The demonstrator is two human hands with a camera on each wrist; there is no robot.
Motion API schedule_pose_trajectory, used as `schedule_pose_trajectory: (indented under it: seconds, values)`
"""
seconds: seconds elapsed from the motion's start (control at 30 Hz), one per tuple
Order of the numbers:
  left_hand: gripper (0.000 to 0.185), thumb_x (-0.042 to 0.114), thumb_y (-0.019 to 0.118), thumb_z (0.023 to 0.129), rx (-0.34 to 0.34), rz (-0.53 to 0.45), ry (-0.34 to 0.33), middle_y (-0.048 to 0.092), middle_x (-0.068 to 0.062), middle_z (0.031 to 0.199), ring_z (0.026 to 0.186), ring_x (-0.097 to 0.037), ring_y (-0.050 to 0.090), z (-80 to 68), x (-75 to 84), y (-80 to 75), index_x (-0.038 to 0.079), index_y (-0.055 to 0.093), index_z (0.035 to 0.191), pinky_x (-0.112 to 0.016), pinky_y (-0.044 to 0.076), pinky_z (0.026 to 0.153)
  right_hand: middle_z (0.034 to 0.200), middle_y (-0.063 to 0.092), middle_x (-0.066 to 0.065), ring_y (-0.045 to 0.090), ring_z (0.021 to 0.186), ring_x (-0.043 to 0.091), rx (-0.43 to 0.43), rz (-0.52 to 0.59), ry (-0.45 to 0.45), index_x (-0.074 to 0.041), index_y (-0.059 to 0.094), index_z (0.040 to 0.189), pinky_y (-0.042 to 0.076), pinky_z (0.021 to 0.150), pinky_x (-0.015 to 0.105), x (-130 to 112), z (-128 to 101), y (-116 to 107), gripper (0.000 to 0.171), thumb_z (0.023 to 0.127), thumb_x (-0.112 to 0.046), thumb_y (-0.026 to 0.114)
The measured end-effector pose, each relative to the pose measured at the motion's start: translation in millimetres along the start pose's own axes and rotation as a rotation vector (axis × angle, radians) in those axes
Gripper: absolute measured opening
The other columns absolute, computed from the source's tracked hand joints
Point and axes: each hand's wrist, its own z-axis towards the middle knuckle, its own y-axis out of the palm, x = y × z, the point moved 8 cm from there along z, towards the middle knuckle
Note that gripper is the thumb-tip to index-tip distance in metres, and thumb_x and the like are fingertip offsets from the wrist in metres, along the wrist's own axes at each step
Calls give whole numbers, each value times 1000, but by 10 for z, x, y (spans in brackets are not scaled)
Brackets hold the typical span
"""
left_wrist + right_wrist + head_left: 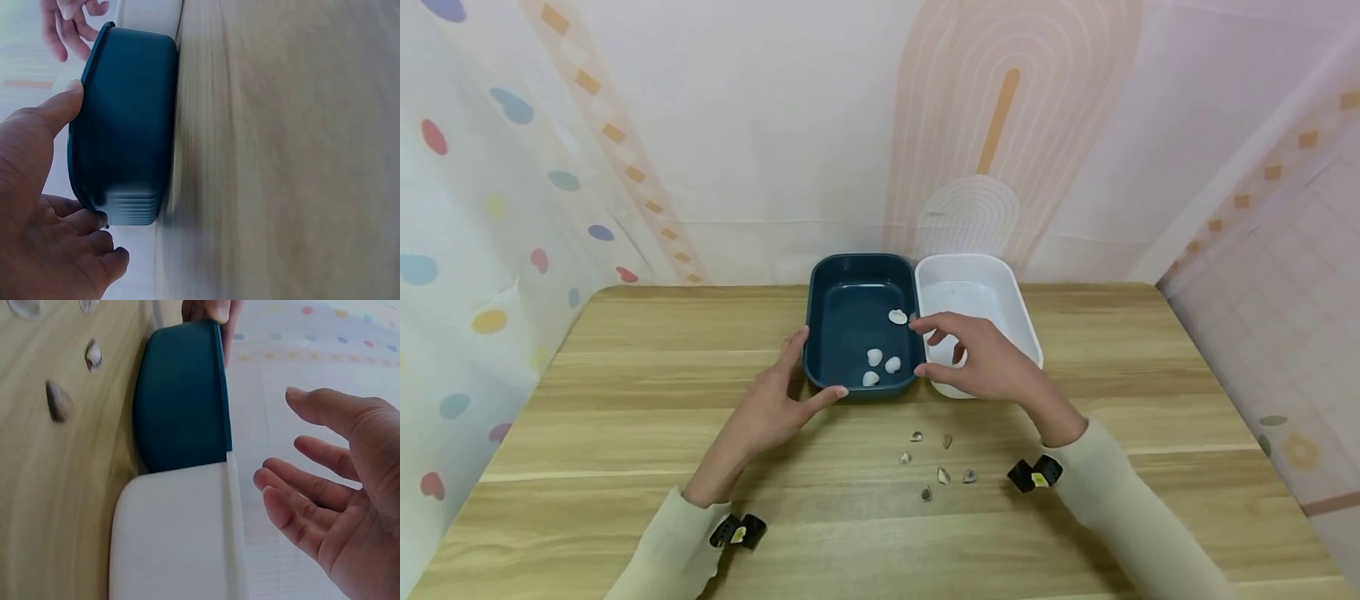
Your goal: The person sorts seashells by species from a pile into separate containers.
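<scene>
My left hand [769, 411] holds the near left corner of a dark teal tray [823, 325], thumb on the front rim and fingers along the left side. In the left wrist view the thumb [62, 107] touches the rim. Inside the tray are several white shells; one shell [897, 317] lies by the right wall, and another shell [870, 378] is near the front. My right hand [985, 354] hovers over the line where the teal tray and a white tray [1028, 321] meet, thumb and fingers apart. Nothing shows between its fingers in the right wrist view.
Several small greyish-brown shells, among them one shell [943, 476], lie loose on the wooden table [737, 333] in front of the trays. A patterned cloth [775, 125] hangs behind the table and at both sides.
</scene>
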Motion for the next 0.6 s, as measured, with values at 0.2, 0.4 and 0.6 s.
schedule_pose_trajectory:
  seconds: [0.2,0.4,0.6]
  values:
    - [109,70,67,87,10,1,-2,18,-14,172,154,-43,30,-34,-35,-18,19,12,166,-65,36,117,133,69,4,67,107,17,-13,37,13,-16,61,139,60,76,32,-63,-118,93,54,90,-25,81]
    - [112,76,64,84,8,-1,-1,19,-13,172,154,-42,30,-34,-17,6,21,11,167,-64,37,117,133,68,1,69,107,22,-7,85,22,-18,61,139,61,77,33,-87,-280,134,55,88,-23,83]
    - [113,77,64,84,7,6,7,20,-13,172,153,-42,32,-25,-6,13,21,11,166,-64,38,117,131,69,7,70,107,26,-38,130,17,-17,62,139,61,79,30,-86,-427,199,55,88,-20,83]
